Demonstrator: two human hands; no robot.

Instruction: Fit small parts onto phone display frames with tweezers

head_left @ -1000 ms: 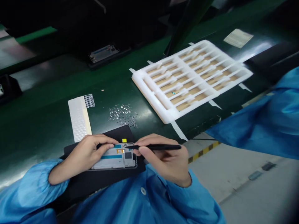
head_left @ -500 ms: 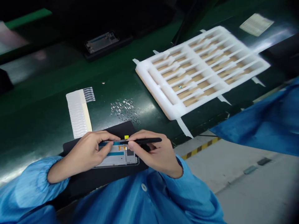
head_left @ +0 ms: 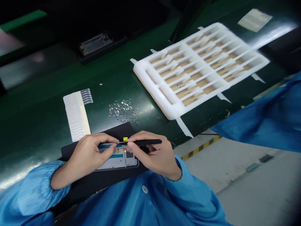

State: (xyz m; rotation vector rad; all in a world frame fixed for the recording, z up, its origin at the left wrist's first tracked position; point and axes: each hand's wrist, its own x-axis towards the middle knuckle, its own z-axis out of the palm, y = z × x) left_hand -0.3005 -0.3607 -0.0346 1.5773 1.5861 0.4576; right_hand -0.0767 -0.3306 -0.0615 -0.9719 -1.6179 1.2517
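Tweezers and right hand have drifted left since a second ago, so the tip now sits further along the top edge of the phone frame (head_left: 117, 158), and the whole bench has slid a little in my head camera's view. My left hand (head_left: 88, 157) is curled closed around that frame, fingers over its top edge and thumb on its face, covering its left end. My right hand (head_left: 152, 157) is pinched closed on the black tweezers (head_left: 145, 142), held nearly level. Their tip meets the frame right by my left fingertips, and I can't make out whether it grips anything there. The frame lies on a black mat (head_left: 117, 128), showing blue strips and a small orange part, with a yellow tag (head_left: 125, 139) just above it. Beyond lie scattered tiny metal pieces (head_left: 124, 111), too small to tell apart, and a white strip (head_left: 75, 116) with black lines at one end. Further off on the green bench (head_left: 47, 94) sits a white foam tray (head_left: 150, 75) taped down, and a dim phone housing (head_left: 95, 44) sits in a dark holder. Blue cloth (head_left: 258, 125) cuts in at right, its wearer out of view
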